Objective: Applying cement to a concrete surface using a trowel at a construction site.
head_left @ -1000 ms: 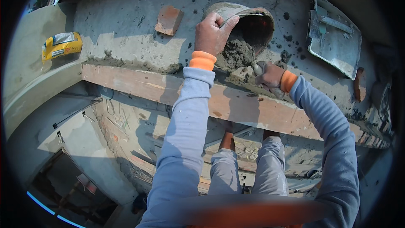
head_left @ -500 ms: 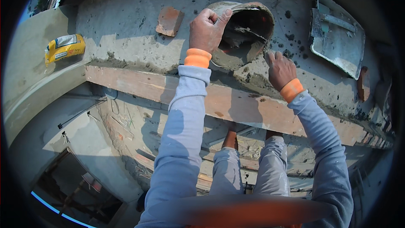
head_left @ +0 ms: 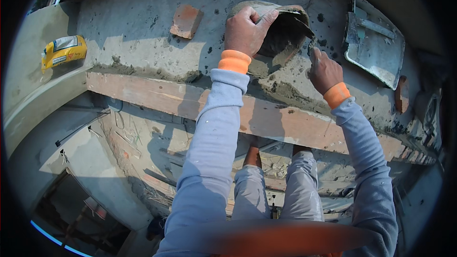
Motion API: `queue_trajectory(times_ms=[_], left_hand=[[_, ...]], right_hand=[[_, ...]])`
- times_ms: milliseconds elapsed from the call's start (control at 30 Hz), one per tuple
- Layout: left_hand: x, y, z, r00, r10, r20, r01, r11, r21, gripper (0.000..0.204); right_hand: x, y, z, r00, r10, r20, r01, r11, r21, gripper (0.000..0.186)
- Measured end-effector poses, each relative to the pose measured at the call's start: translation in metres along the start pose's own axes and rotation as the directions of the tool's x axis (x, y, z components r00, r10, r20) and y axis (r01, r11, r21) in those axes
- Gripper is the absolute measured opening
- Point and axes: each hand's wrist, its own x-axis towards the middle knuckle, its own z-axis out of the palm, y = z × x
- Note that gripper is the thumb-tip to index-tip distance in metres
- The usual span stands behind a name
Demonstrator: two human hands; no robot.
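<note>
- Left hand (head_left: 246, 31): we're clasping the tipped bucket (head_left: 259, 4) by its rim (head_left: 292, 9); it's lying right of this grip.
- Bucket's probably handling stiff, bottom-heavy; rim's offering best hold.
- Right hand (head_left: 326, 70): we're gripping a trowel (head_left: 312, 44).

Illumination: bright, hard sunlight; distinct shadows fall across the long board (head_left: 307, 129), centre frame. The bucket (head_left: 288, 32) interior, upper centre, is dark. Distortion: straight edges bow toward the black rim. Focus: orange-brown shape (head_left: 290, 239), lower centre, heavily blurred.
</note>
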Motion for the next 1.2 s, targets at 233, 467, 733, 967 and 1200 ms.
queue_trajectory(times_ms=[233,467,733,967,1200], left_hand=[[0.008,0.004,0.021,0.999,0.02,-0.028,-0.02,1.0,-0.013,0.056],[0.008,0.003,0.004,1.0,0.024,-0.014,-0.024,1.0,-0.014,0.057],[-0.002,-0.004,0.014,0.998,0.052,0.02,-0.052,0.998,-0.024,0.055],[0.004,-0.001,0.01,0.994,0.099,0.055,-0.1,0.995,0.009,0.054],[0.039,-0.013,-0.023,0.98,0.076,-0.183,-0.074,0.997,0.014,0.06]], right_hand=[[-0.033,-0.038,0.033,0.987,-0.079,0.142,0.091,0.993,-0.076,0.024],[-0.036,0.01,-0.015,0.998,-0.025,-0.049,0.025,1.0,-0.004,0.035],[0.019,0.002,0.049,0.87,-0.038,0.492,-0.081,0.973,0.217,0.029],[0.002,-0.019,0.071,0.894,-0.108,0.434,-0.167,0.818,0.55,0.027],[-0.002,-0.033,0.038,0.923,-0.156,0.352,-0.153,0.691,0.707,0.023]])
